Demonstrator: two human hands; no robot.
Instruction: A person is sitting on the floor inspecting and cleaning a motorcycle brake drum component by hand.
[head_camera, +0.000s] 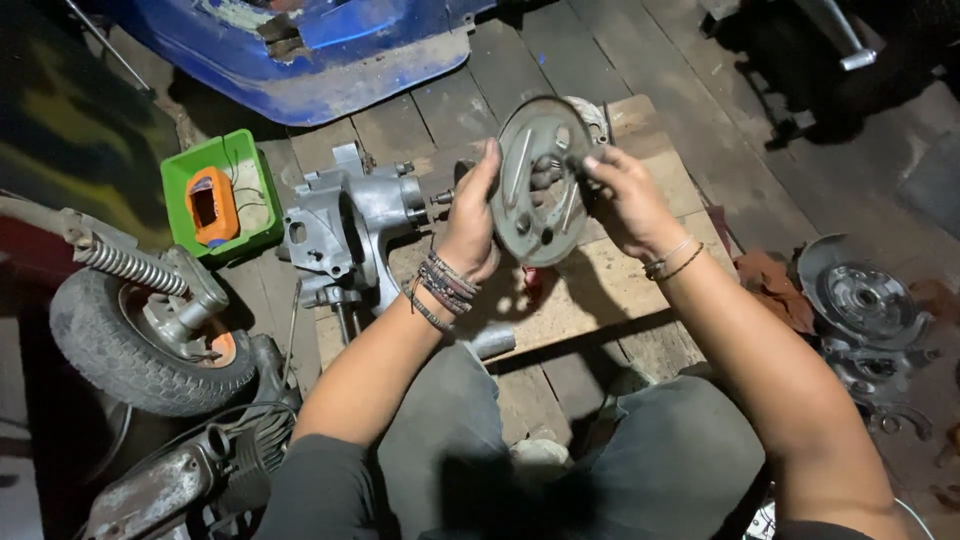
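Hands up over the wooden board: my left hand grips the round metal plate by its edge, my right hand pinches its centre, possibly a spring. Left of the engine casing sits a green box holding an orange part.

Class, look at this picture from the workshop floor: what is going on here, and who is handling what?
A person seated on the floor holds a round metal brake plate up with both hands. The left hand grips its left edge, while the right hand has its fingers at the plate's right side. Just behind lies a grey engine casing on a wooden board. A small wheel with a spring sits to the left, beside a green tray.
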